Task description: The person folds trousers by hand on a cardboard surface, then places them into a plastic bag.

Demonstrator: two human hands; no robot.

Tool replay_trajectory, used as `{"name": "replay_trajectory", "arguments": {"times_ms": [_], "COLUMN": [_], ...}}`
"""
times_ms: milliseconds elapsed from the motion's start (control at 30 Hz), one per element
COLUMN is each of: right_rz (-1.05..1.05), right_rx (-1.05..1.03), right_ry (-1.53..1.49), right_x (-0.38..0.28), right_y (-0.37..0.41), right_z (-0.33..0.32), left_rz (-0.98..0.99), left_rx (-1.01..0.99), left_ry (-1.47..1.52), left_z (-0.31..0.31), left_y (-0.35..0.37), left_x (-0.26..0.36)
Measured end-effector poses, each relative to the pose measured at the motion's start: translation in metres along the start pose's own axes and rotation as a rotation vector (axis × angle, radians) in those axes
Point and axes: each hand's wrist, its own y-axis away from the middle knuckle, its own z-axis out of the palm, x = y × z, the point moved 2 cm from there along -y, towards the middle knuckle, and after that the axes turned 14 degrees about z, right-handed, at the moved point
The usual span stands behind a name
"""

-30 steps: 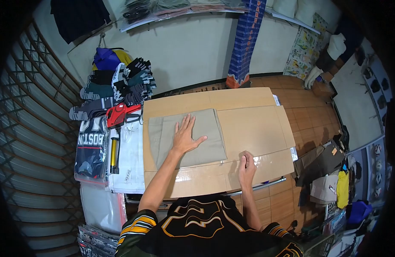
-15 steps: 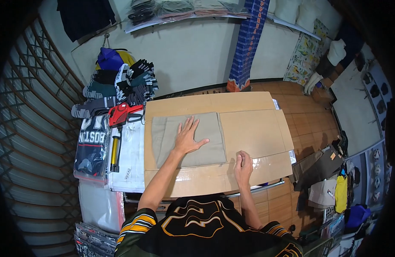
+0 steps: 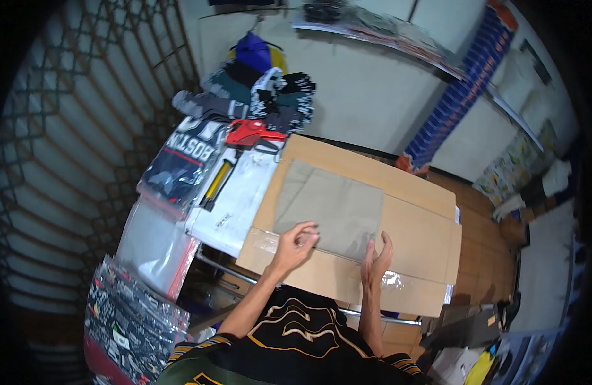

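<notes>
A folded khaki garment (image 3: 334, 202) lies flat on a sheet of cardboard (image 3: 421, 247) on the table. My left hand (image 3: 293, 246) is at the garment's near left edge, its fingers loosely curved with a gap between thumb and fingertips, and nothing in it. Beside the near right corner of the cloth is my right hand (image 3: 377, 260), thumb and fingers apart, also holding nothing. Whether either hand touches the cloth is hard to tell.
Left of the cardboard are a red tool (image 3: 251, 133), a yellow-and-black cylinder (image 3: 218, 183), and a bagged Boston jersey (image 3: 177, 167). Behind them is a pile of socks (image 3: 264, 96). Packaged garments (image 3: 129, 321) lie at lower left, and a blue wrapped column (image 3: 456, 90) stands at the back.
My left hand has lifted off the middle of the garment and drawn back to its near edge. My right hand has opened. The view has turned toward the left.
</notes>
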Motion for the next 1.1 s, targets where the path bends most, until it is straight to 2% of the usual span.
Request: {"name": "replay_trajectory", "arguments": {"times_ms": [33,167,233,300,333,367,433,467,533,633,833,933,1100], "right_rz": [-0.029,-0.156,-0.229,-0.306,-0.199,-0.094,-0.089,-0.057,-0.074,-0.081,-0.072,-0.083,-0.082], "right_rx": [-0.028,-0.139,-0.178,-0.209,-0.231,-0.246,-0.276,-0.272,-0.276,-0.265,-0.258,-0.245,-0.228], "right_ry": [-0.006,-0.005,0.071,0.144,0.295,0.448,0.530,0.619,0.640,0.644,0.621,0.613,0.612], "right_x": [-0.014,-0.049,-0.053,-0.060,-0.064,-0.068,-0.057,-0.047,-0.045,-0.042,-0.043,-0.041,-0.040], "right_y": [-0.007,-0.032,-0.048,-0.055,-0.057,-0.060,-0.063,-0.064,-0.062,-0.060,-0.060,-0.060,-0.060], "right_z": [0.005,0.034,0.054,0.072,0.079,0.088,0.108,0.115,0.116,0.115,0.112,0.114,0.115], "left_rz": [-0.122,-0.118,-0.101,-0.190,-0.181,-0.241,-0.313,-0.329,-0.514,-0.612,-0.576,-0.567,-0.531], "left_rx": [0.121,0.555,0.660,0.751,0.743,0.797,0.761,0.777,0.720,0.664,0.794,0.735,0.767], "left_ry": [0.050,-0.184,-0.429,-0.618,-0.766,-0.719,-0.948,-0.961,-1.133,-1.113,-0.976,-1.005,-0.986], "left_z": [-0.018,-0.106,-0.158,-0.199,-0.218,-0.236,-0.260,-0.265,-0.274,-0.282,-0.289,-0.287,-0.291], "left_y": [0.016,0.068,0.093,0.114,0.122,0.134,0.152,0.162,0.177,0.202,0.217,0.210,0.214], "left_x": [-0.005,-0.030,-0.046,-0.049,-0.047,-0.057,-0.061,-0.062,-0.070,-0.089,-0.108,-0.098,-0.106]}}
